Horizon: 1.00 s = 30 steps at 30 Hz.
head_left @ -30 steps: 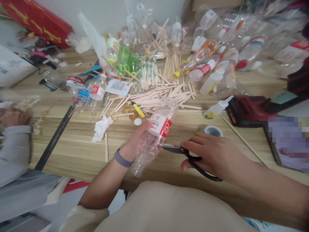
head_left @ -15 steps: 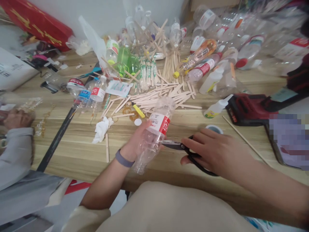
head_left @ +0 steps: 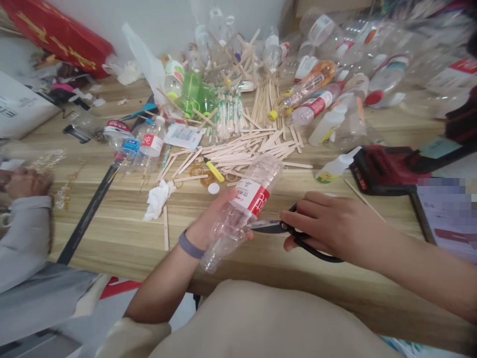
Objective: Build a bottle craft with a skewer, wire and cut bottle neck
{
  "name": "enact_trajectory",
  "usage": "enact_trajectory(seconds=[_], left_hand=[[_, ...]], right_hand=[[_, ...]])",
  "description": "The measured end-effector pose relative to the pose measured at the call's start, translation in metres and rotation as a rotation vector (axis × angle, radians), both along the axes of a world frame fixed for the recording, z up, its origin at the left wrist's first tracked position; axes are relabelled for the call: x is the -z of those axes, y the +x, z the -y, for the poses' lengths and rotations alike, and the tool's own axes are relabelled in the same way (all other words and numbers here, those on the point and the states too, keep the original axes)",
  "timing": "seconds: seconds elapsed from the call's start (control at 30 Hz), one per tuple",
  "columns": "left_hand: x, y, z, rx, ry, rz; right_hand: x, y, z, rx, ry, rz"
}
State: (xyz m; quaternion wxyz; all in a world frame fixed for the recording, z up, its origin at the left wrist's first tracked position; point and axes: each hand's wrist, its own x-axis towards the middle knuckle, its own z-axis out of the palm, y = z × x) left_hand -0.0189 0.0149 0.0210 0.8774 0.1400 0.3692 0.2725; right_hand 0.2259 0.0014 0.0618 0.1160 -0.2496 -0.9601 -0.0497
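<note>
My left hand (head_left: 212, 219) is wrapped round a clear plastic bottle (head_left: 227, 233) with a red and white label, tilted with its neck toward me. In my right hand (head_left: 328, 223) is a pair of black-handled scissors (head_left: 270, 227). Their blades meet the bottle's side just below the label, on the neck side; whether the tips have gone through the plastic I cannot tell. Beyond the bottle lie many loose wooden craft sticks (head_left: 223, 158) and a yellow utility knife (head_left: 213, 170). A crumpled white tissue (head_left: 158, 200) rests left of my left hand.
Plastic bottles (head_left: 316, 107) crowd the back and right of the table. A small glue bottle (head_left: 333, 168), a red and black power tool (head_left: 387, 166) and a phone (head_left: 447, 214) lie at right. At far left, another person's hand (head_left: 28, 183) rests near small beads.
The bottle has tilted further, its base shifting right and its neck left. My right hand and the scissors have moved slightly, staying against the bottle's side.
</note>
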Motion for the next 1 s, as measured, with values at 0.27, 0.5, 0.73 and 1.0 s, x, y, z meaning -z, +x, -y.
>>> enact_trajectory(seconds=[0.27,0.5,0.73,1.0], left_hand=[[0.012,-0.005,-0.002,-0.063,0.069,0.062],[0.012,-0.001,-0.003,-0.106,0.194,0.080],[0.009,0.002,-0.002,-0.131,0.232,0.078],[0.009,-0.001,-0.006,-0.139,0.245,0.048]], right_hand=[[0.015,-0.008,0.019,0.139,-0.112,-0.153],[0.022,-0.020,0.030,0.240,-0.188,-0.279],[0.031,-0.028,0.042,0.348,-0.223,-0.354],[0.029,-0.039,0.047,0.379,-0.464,-0.552]])
